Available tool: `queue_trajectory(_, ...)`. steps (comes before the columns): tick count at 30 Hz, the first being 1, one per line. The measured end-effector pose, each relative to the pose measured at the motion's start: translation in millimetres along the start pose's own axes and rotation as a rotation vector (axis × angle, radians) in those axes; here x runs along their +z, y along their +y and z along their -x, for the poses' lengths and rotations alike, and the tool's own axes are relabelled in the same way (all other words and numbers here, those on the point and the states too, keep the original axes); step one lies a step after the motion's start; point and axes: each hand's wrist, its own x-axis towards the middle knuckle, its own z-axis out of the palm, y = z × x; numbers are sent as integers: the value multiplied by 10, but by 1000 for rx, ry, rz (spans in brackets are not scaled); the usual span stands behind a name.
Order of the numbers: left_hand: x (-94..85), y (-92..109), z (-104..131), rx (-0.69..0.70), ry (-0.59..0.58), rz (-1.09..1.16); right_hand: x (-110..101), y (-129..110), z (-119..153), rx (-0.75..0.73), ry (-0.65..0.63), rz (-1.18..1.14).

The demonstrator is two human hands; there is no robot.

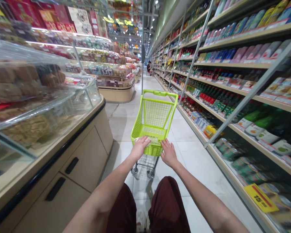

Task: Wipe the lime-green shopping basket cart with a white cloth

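A small lime-green shopping cart [157, 113] stands upright on the tiled floor straight ahead, its basket of open mesh on a grey wheeled frame. My left hand [142, 146] rests on the near rim of the basket with its fingers spread, beside something white that is too small to make out. At the right near corner of the same rim, my right hand [168, 152] touches the green plastic, fingers apart. Neither hand is wrapped round anything.
On the left is a beige counter [84, 155] with glass bins of packaged food. Tall shelves [232, 90] of cans and bottles line the right side. A seated person [149, 67] is far down the aisle. Pale tiles [194, 155] lie between.
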Motion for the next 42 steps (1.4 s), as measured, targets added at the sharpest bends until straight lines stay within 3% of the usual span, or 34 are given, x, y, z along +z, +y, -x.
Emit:
queue_trajectory(3,50,223,21,75,30,202,-11,-201,-5,43,105,-280)
queue_trajectory(7,69,525,76,71,124,346,38,-521,-61,329,220,-900)
queue_trajectory(11,72,665,134,-187,261,636,100,-691,-86,502,251,-1367)
queue_trajectory(14,69,699,167,-490,253,1038,136,-760,-65,544,292,-1483)
queue_trajectory(16,58,721,195,-635,218,1234,149,-807,-29,559,272,-1416)
queue_trajectory(19,31,730,257,-689,247,1328,126,-880,79,508,287,-1035)
queue_trajectory(22,1,674,341,-675,368,1274,73,-967,243,208,307,-538)
queue_trajectory(24,-21,610,418,-682,373,1264,69,-1036,350,-45,184,-345)
queue_trajectory(26,-51,542,521,-727,280,1325,116,-1091,430,-188,30,-269)
queue_trajectory(28,-93,487,650,-820,129,1420,214,-1107,479,-209,-67,-235)
queue_trajectory(32,-192,433,903,-902,-40,1544,445,-1013,500,-225,-126,-137)
queue_trajectory(37,-280,387,999,-925,-7,1535,550,-926,313,-395,-102,-78)
queue_trajectory(42,-382,284,936,-861,235,1525,528,-1176,148,-468,-80,-113)
